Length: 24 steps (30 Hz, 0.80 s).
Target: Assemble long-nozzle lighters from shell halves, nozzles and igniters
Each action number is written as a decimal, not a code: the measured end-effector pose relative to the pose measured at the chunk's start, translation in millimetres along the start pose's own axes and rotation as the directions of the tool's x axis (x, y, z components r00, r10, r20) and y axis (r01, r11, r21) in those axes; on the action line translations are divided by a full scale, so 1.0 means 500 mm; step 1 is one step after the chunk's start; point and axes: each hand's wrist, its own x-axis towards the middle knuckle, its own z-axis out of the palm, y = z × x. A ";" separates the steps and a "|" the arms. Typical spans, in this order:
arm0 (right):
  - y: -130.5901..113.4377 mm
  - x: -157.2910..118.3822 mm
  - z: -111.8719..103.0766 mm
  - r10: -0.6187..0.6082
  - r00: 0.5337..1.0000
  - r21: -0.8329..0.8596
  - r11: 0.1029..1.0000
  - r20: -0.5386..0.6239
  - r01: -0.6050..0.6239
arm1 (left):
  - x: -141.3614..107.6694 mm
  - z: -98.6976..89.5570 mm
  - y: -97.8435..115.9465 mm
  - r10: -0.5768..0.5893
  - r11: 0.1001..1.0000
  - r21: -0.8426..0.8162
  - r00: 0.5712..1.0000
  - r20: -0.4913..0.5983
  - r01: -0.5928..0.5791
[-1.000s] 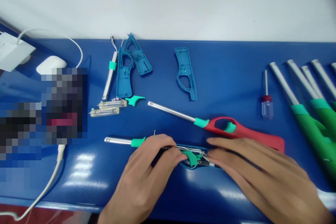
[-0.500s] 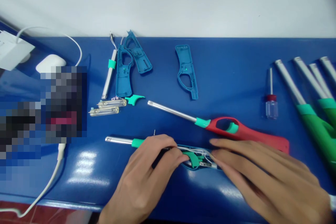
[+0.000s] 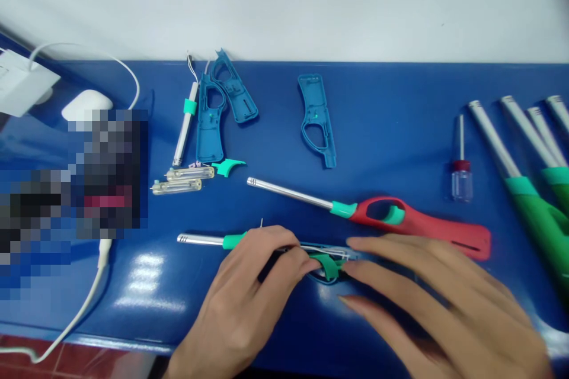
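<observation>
An opened blue gas lighter lies low in front of me, its metal tube [image 3: 201, 240] pointing left. My left hand [image 3: 249, 284] grips it around the front of its handle, thumb by the green trigger [image 3: 329, 265]. White wires [image 3: 324, 250] run along the open shell above the trigger. My right hand [image 3: 440, 290] has its fingers apart over the handle's rear end, fingertips at the wires and the trigger's right side. The fingers hide much of the shell. Just beyond lies a whole red lighter [image 3: 422, 225] with a green trigger.
Blue shell halves [image 3: 210, 136] and a third half [image 3: 316, 112] lie further back. Near them are a loose tube [image 3: 184, 130], clear fuel tanks [image 3: 190, 173] and a green trigger [image 3: 228, 166]. A screwdriver [image 3: 462, 180] and several green lighters [image 3: 527, 207] lie right. A cable [image 3: 95, 290] runs left.
My right hand has shifted left along the handle towards the trigger, and its fingers have spread. The red lighter's rear end has turned slightly. My left hand keeps its grip.
</observation>
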 end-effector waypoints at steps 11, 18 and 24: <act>-0.012 0.041 0.020 -0.062 0.998 0.055 0.997 0.030 0.061 | 0.016 -0.003 0.003 -0.013 1.000 -0.003 0.997 -0.070 0.013; -0.021 0.022 0.017 -0.016 0.998 -0.005 1.000 0.066 0.017 | 0.025 -0.014 0.014 -0.040 0.999 0.024 0.982 -0.183 0.045; -0.018 0.021 0.018 -0.046 0.996 -0.053 0.997 0.079 0.050 | 0.019 -0.010 0.008 -0.004 1.000 0.020 0.989 -0.150 0.007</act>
